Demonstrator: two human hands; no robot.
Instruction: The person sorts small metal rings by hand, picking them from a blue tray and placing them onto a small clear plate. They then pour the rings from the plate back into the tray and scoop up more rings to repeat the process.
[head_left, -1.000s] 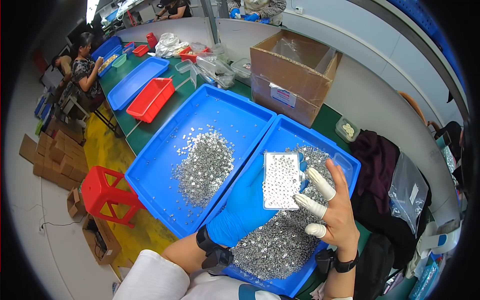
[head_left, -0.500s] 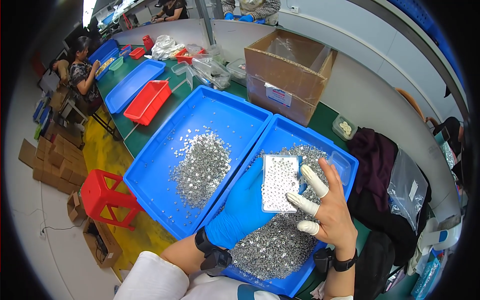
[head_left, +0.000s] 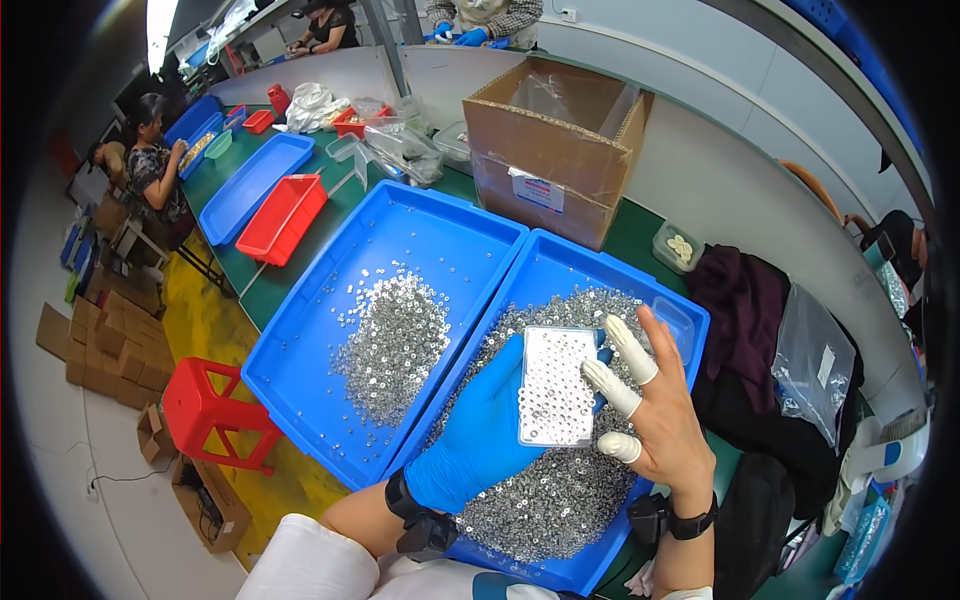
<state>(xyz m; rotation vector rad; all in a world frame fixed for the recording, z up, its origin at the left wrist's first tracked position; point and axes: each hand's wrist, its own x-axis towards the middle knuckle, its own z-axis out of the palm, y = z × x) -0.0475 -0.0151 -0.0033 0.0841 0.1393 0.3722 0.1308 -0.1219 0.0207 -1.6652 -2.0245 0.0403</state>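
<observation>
My left hand (head_left: 475,430), in a blue glove, is closed round a small white rectangular tray (head_left: 557,385) with a clear rim. Rows of small round metal pieces dot its face. Beside its right edge is my right hand (head_left: 662,425), fingers spread, with white finger cots on the thumb and two fingers. Whether a cot touches the rim I cannot tell. Below both hands, a heap of small metal nuts (head_left: 545,510) fills much of the right blue bin (head_left: 678,395). A smaller heap of nuts (head_left: 395,345) lies in the left blue bin (head_left: 300,345).
Behind the bins stands an open cardboard box (head_left: 545,150). A red bin (head_left: 283,220) and a shallow blue tray (head_left: 255,185) lie at the far left. Dark cloth (head_left: 745,310) and a clear bag (head_left: 815,360) are at the right. A red stool (head_left: 215,410) stands left; other people work farther back.
The white tray has come slightly nearer to me and tilted a little, with my left hand still round it. My right hand stays beside it, fingers spread. The whole view has shifted slightly.
</observation>
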